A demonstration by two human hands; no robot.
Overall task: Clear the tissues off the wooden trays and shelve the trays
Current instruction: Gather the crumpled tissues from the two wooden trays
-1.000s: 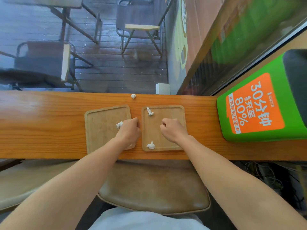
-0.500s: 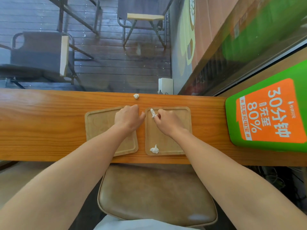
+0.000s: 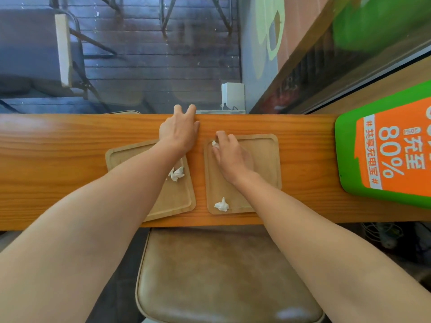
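**Tissue clearing barely begun; both trays still on the surface**

Two wooden trays lie side by side on the long wooden surface point(image 3: 58, 164), just apart from each other. The left tray point(image 3: 172, 201) carries a crumpled tissue point(image 3: 176, 174) near its right edge, partly under the forearm. The right tray point(image 3: 263, 159) has one tissue point(image 3: 221, 205) in its near left corner and another tissue point(image 3: 214, 144) at its far left corner.

The right hand point(image 3: 229, 157) rests on the right tray with its fingertips on that far tissue; the grip looks like a loose pinch just closing around it, though the fingers hide most of the wad, so whether it is truly held I cannot tell. The left hand point(image 3: 179, 134) reaches past the left tray to the far edge of the surface, fingers spread and flat, palm down. Whether anything lies beneath it is hidden.

By my judgement the task is at its start. At least three tissues remain on the trays, none visibly lifted clear. Neither tray is raised or stacked, and no shelf shows in this view, so all the shelving is left to do.
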